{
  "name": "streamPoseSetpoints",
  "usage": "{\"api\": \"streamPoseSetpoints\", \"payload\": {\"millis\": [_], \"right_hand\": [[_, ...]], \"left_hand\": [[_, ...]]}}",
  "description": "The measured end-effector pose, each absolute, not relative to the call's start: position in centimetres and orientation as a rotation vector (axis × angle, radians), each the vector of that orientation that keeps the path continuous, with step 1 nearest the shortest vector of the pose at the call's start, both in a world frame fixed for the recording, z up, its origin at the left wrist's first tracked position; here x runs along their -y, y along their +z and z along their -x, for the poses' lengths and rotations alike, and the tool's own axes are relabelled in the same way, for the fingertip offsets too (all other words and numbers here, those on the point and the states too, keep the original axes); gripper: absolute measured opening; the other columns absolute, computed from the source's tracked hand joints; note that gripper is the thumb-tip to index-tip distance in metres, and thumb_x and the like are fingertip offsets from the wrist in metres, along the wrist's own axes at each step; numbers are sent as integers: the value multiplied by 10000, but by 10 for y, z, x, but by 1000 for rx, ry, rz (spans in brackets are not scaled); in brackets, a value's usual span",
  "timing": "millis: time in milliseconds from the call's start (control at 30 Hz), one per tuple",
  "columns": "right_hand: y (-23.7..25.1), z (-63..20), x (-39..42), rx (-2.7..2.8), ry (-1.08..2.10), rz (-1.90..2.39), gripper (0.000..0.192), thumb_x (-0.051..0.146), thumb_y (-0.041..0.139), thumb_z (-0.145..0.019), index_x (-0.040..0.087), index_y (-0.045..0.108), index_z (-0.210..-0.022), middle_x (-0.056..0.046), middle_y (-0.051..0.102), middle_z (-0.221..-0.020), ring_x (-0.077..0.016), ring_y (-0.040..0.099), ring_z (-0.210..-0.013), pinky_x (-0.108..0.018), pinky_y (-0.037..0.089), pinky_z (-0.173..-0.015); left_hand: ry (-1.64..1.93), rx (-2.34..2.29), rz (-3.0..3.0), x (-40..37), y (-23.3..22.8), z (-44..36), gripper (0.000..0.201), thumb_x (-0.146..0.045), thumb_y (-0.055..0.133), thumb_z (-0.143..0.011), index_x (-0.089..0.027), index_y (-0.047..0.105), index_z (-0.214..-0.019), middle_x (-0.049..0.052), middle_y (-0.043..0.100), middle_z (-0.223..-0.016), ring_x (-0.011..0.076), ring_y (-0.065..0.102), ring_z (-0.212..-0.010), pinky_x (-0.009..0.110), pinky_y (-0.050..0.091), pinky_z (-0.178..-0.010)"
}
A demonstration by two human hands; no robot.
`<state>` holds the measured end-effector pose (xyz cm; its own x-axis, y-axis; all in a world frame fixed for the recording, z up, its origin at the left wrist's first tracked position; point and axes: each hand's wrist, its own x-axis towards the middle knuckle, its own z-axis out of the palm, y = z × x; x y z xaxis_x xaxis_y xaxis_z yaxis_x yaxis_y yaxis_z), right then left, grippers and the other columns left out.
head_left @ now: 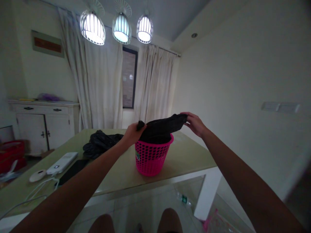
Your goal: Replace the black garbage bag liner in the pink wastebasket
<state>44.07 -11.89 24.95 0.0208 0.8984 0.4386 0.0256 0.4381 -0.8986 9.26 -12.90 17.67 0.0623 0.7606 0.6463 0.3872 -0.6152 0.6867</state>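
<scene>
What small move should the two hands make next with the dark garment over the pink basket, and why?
Probably lower it into the pink basket. The left hand and right hand each grip one end of the dark garment, stretched just above the rim with its middle already sagging inside. A second dark pile lies on the table.

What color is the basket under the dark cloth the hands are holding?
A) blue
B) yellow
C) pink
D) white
C: the basket on the table is bright pink, with the left hand and right hand holding the dark cloth over its rim.
</scene>
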Motion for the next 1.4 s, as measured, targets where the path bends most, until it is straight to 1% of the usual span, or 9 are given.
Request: {"api": "streamPoseSetpoints", "payload": {"millis": [267,400,533,700,867,967,1133,1267,1400], "right_hand": [[211,-438,126,1731,1178,972,445,539,781,-755,208,803,-1051,-114,808,-1181,-278,723,-1179,-465,449,-1225],[219,-411,118,1683,1034,981,473,643,743,-773,187,777,-892,-121,812,-977,-279,745,-991,-438,574,-1011],[241,-402,115,1408,820,869,283,474,730,-782,191,733,-792,-76,749,-790,-206,675,-744,-347,585,-744],[243,-429,130,1456,854,718,562,230,817,-664,264,740,-1220,-76,738,-1368,-242,688,-1244,-428,560,-1124],[215,-427,134,1545,975,945,668,449,983,-618,256,755,-1215,-127,648,-1535,-332,538,-1498,-548,391,-1299],[206,-388,127,1576,1083,775,669,535,996,-610,221,766,-1154,-121,750,-1370,-326,647,-1366,-513,461,-1257],[206,-319,106,1269,1114,742,345,353,790,-825,196,724,-1126,-46,766,-874,-235,742,-840,-419,635,-896],[200,-294,94,1547,637,978,209,251,582,-918,187,732,-1049,-30,719,-830,-224,703,-838,-392,589,-894],[196,-283,99,1988,175,1090,205,142,548,-926,186,722,-1024,-77,775,-1009,-245,710,-992,-366,537,-959]], "left_hand": [[1658,-950,-1774,133,175,-92,514,-581,716,-907,-158,817,-1180,102,832,-969,285,767,-913,413,616,-831],[1514,-972,-2164,142,175,-95,663,-589,845,-811,-196,770,-1339,126,824,-1175,328,763,-1090,454,578,-984],[1275,-1137,-2459,143,171,-95,258,-454,779,-872,-250,852,-1013,89,831,-947,315,765,-923,418,546,-865],[1462,-1207,-2170,135,167,-91,307,-496,686,-882,-237,721,-722,34,727,-694,255,674,-707,348,447,-660],[1469,-1138,-2136,133,167,-99,300,-513,698,-854,-241,708,-727,32,708,-700,264,667,-733,365,451,-689],[1349,-994,-2226,136,167,-111,286,-486,778,-817,-242,791,-966,49,767,-868,284,706,-881,392,514,-816],[1533,-741,-1866,143,165,-117,977,-728,885,-699,-227,596,-1486,72,741,-1095,234,699,-919,360,563,-847],[1524,-587,-1526,142,168,-113,961,-983,383,-877,-210,627,-1392,34,697,-861,156,549,-616,328,507,-634],[1531,-629,-1421,138,174,-117,771,-779,823,-746,-206,660,-1235,-23,640,-738,94,429,-525,252,338,-490]]}}
